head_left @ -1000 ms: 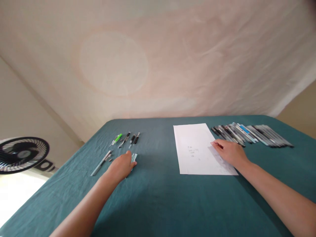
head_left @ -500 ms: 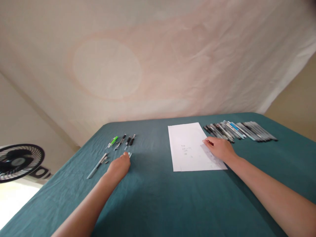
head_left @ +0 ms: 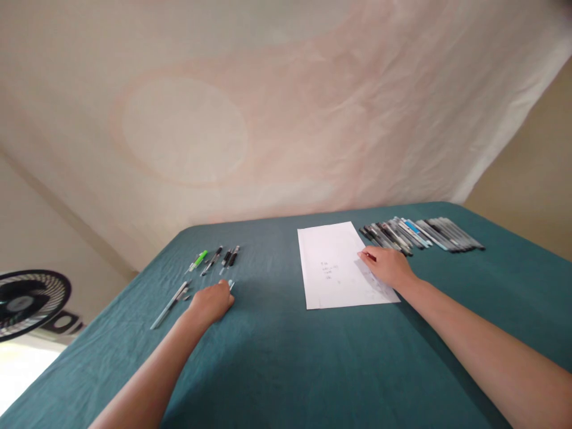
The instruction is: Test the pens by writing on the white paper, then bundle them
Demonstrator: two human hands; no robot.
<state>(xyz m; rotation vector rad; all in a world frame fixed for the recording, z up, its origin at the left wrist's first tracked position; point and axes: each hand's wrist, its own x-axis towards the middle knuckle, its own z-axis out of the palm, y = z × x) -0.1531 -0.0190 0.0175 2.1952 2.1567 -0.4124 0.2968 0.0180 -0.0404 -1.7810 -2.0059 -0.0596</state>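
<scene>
My left hand (head_left: 213, 301) rests closed on the cloth at left, and a small pale, see-through pen part (head_left: 231, 285) sticks out past its fingers. On the right edge of the white paper (head_left: 328, 244), my right hand (head_left: 388, 267) is pinched around a dark pen (head_left: 370, 257), mostly hidden by the fingers. Small handwritten marks (head_left: 329, 270) show on the sheet. Beyond my left hand lie a green pen (head_left: 199, 260), a dark pen (head_left: 212, 260) and short black-gripped pieces (head_left: 232, 256). A long clear-bodied pen (head_left: 170, 305) and small bits (head_left: 186, 295) lie beside it.
A row of many pens (head_left: 420, 234) lies side by side beyond my right hand. Dark green cloth (head_left: 277, 357) covers the table. A pale sheet (head_left: 286, 119) hangs behind it, and a black fan (head_left: 31, 304) stands past the left edge.
The whole view has shifted slightly, so table and paper appear a little further left. Both hands keep their holds and stay in nearly the same places on the table.
</scene>
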